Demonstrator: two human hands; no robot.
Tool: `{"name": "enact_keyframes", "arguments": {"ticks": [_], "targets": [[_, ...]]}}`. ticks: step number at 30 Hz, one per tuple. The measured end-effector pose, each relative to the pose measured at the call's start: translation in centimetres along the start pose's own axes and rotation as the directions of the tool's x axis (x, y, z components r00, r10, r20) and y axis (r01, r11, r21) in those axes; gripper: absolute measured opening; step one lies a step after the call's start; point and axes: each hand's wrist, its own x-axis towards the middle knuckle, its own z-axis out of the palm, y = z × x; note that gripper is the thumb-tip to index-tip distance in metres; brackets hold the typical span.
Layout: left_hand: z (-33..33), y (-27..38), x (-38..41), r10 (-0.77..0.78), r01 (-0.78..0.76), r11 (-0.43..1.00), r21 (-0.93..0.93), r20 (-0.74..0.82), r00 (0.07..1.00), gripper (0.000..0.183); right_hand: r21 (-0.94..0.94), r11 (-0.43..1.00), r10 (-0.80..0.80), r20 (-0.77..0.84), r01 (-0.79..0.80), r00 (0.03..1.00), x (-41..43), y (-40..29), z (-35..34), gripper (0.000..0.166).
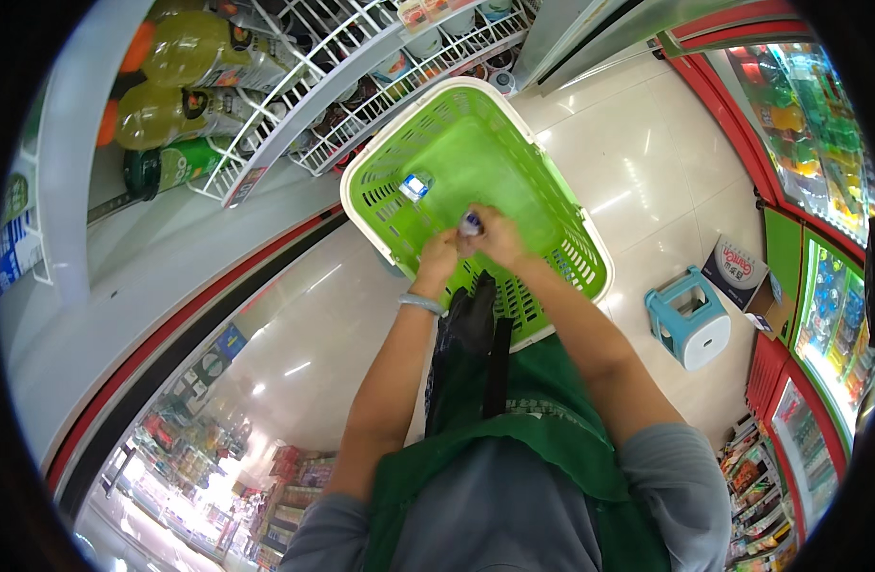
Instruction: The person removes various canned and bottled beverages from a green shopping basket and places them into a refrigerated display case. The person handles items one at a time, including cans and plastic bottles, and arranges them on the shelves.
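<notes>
A light green plastic shopping basket (pixel 512 168) with a white rim is before me. Above its near part, my left hand (pixel 441 256) and my right hand (pixel 500 239) meet around a small bottle (pixel 470 223). The bottle's purple-blue top points up at me; my fingers hide most of its body. The right fingers curl about the top and the left fingers close in just below, both a little blurred. A small container (pixel 414 188) with a white and blue top rests inside the basket, towards its left wall.
An open refrigerated cabinet with white wire shelves (pixel 287 136) of bottles and cups stands at the left, its glass door (pixel 587 36) swung out ahead. To the right are a blue plastic stool (pixel 688 318), a cardboard box (pixel 736 268) and lit drink coolers (pixel 823 307).
</notes>
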Motion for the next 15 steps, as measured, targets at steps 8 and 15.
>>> {"name": "enact_keyframes", "arguments": {"ticks": [8, 15], "targets": [[-4.6, 14.9, -6.3, 0.362, -0.235, 0.905, -0.355, 0.351, 0.864, 0.059, 0.516, 0.833, 0.169, 0.107, -0.200, 0.980, 0.4, -13.1, -18.5, 0.052], [-7.4, 28.5, -15.8, 0.566, -0.087, 0.680, -0.728, 0.446, 0.693, 0.069, 0.655, 0.738, -0.067, -0.171, 0.164, 0.983, -2.7, -27.1, -28.4, 0.057]]}}
